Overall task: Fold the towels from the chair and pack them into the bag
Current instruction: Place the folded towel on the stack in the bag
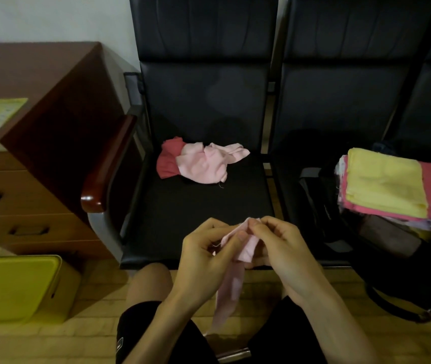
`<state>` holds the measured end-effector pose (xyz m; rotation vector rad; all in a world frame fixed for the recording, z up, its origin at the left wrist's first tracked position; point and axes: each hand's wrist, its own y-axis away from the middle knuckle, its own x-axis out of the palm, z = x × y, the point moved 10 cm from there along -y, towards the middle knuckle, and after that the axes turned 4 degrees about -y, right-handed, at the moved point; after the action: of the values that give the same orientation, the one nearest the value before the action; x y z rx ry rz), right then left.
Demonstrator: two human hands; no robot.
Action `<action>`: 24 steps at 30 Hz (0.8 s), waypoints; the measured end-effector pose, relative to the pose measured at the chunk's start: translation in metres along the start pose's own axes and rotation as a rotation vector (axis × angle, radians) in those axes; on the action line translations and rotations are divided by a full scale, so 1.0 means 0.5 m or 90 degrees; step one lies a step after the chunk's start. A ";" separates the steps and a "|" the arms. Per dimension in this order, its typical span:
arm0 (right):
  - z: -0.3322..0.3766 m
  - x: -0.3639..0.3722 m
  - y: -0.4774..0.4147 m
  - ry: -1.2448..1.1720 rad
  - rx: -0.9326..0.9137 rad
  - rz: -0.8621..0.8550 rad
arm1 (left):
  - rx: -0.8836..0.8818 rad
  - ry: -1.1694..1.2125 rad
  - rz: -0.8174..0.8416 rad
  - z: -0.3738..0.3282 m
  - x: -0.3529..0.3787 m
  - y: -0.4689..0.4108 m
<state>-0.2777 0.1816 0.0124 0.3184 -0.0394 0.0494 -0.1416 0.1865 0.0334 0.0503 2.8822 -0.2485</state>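
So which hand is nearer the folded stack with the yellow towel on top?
Right. The right hand sits below and left of the folded stack; the left hand is farther to the left. Both pinch the pale pink towel.

Black chair seat beneath 2 crumpled towels

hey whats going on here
A person is folding towels. Their left hand and right hand pinch the top edge of a pale pink towel, and the rest of it hangs down. A crumpled towel and a red towel lie unfolded on the chair. A folded stack rests on top of the bag.
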 end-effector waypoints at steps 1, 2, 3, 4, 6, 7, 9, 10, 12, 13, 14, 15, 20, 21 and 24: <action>-0.001 0.000 0.000 -0.007 0.007 0.001 | 0.004 -0.003 0.010 -0.001 0.002 0.001; -0.002 -0.002 0.000 -0.009 0.011 -0.001 | 0.012 -0.008 0.025 -0.003 0.006 0.001; -0.002 -0.005 -0.001 -0.007 0.014 -0.009 | 0.022 -0.016 0.044 -0.007 0.012 0.001; -0.003 -0.008 -0.001 -0.004 0.017 -0.016 | 0.037 -0.037 0.058 -0.009 0.016 0.002; -0.005 -0.006 -0.002 -0.010 0.029 -0.010 | 0.096 -0.120 0.047 -0.020 0.016 0.004; -0.007 -0.001 -0.002 -0.019 0.039 0.007 | 0.132 -0.166 0.020 -0.027 0.012 0.006; -0.006 0.012 0.004 -0.032 0.054 0.052 | 0.173 -0.220 -0.026 -0.031 0.003 0.011; -0.002 0.016 0.008 -0.027 0.054 0.074 | 0.177 -0.227 -0.038 -0.029 -0.001 0.010; 0.001 0.022 0.016 -0.015 0.048 0.120 | 0.151 -0.196 -0.039 -0.024 -0.011 0.005; 0.001 0.022 0.020 -0.019 0.045 0.137 | 0.120 -0.158 -0.032 -0.019 -0.015 -0.001; 0.000 0.019 0.025 -0.025 0.043 0.143 | 0.085 -0.118 -0.021 -0.015 -0.018 -0.008; -0.003 0.011 0.025 -0.023 0.037 0.134 | 0.053 -0.084 -0.009 -0.012 -0.019 -0.016; -0.055 -0.080 -0.014 0.145 -0.015 -0.060 | 0.032 -0.061 0.066 -0.037 -0.014 -0.047; -0.063 -0.082 -0.023 0.165 -0.013 -0.058 | 0.040 -0.062 0.079 -0.047 -0.011 -0.053; -0.089 -0.057 -0.049 0.131 0.014 0.037 | 0.059 -0.075 0.116 -0.071 -0.005 -0.066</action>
<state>-0.3035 0.1709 -0.0390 0.3326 0.1557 0.1396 -0.1498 0.1603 0.0733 0.3032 2.7260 -0.3370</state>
